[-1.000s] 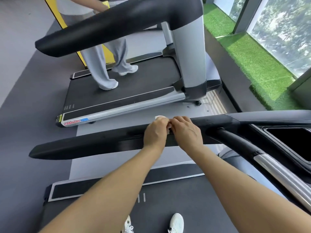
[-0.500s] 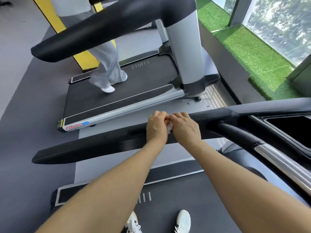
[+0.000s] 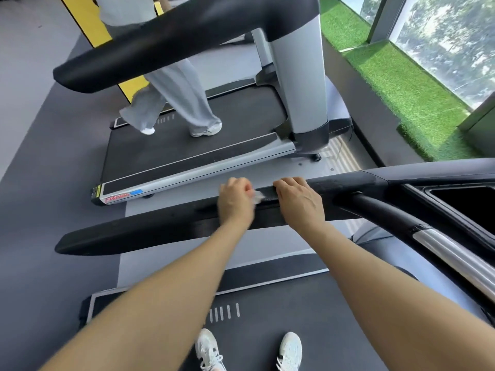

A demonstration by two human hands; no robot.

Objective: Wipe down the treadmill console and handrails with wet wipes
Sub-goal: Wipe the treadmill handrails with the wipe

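Gripping a wet wipe [image 3: 257,197] on the handrail [image 3: 166,228] at 12 o'clock, the left hand [image 3: 235,202] could drop it; the right hand [image 3: 300,202] curls over the rail

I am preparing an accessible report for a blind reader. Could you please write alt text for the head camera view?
Seen from above, a person's left hand holds a white wipe on a black treadmill handrail, with the right hand resting on the rail beside it. Their white shoes stand on the belt below. Another person walks on the next treadmill.
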